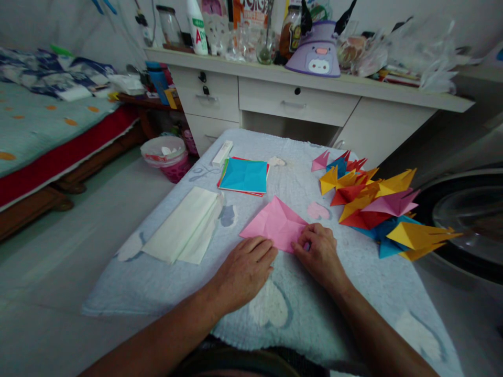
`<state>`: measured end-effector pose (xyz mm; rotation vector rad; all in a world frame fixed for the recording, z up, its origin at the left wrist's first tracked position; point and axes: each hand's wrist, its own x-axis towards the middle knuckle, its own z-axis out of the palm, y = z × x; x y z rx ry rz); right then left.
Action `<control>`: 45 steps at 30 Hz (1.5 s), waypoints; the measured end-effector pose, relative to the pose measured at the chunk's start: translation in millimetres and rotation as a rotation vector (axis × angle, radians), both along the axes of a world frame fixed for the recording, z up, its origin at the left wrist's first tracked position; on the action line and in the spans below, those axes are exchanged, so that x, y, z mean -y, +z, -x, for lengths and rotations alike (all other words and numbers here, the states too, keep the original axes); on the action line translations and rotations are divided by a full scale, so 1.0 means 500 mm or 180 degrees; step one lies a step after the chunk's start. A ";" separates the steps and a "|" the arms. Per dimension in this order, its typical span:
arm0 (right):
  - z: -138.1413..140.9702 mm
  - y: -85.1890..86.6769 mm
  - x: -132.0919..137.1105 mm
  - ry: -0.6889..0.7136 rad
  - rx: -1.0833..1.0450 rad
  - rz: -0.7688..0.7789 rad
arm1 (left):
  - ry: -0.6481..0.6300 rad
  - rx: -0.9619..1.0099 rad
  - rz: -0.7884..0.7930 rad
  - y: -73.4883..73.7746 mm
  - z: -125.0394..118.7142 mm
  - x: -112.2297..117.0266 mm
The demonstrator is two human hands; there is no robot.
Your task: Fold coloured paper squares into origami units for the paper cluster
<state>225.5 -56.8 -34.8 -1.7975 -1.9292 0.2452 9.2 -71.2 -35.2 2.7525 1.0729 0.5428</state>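
A creased sheet of pink origami paper [273, 222] lies on the cloth-covered table [165, 293] in front of me. My left hand [249, 269] rests flat over its lower left edge, fingers stretched out. At the lower right corner my right hand [320, 251] pinches the paper's edge between thumb and fingers. Beyond the pink sheet sits a stack of square paper [245, 175], blue on top with red and green edges showing. Folded paper cranes [365, 204] in yellow, red, blue and pink are gathered to the right.
Left of my hands lies folded pale paper [183, 222]; a small white box [222, 153] is farther back. A white desk [298, 89] stands behind, crowded with jars and a purple visor [316, 52]. A pink bin [168, 157] and bed are left, a round appliance door [467, 214] right.
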 end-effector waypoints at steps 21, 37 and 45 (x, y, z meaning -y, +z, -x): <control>-0.006 0.020 0.011 0.0616 -0.0384 0.0069 | -0.0024 0.0022 0.0036 0.001 0.002 0.000; 0.002 -0.003 -0.009 -0.0155 -0.0278 -0.0074 | -0.0021 0.0015 0.0055 0.003 0.000 0.000; 0.010 0.000 -0.016 -0.0340 -0.0136 -0.0046 | -0.0011 0.0029 -0.0037 0.000 0.000 0.000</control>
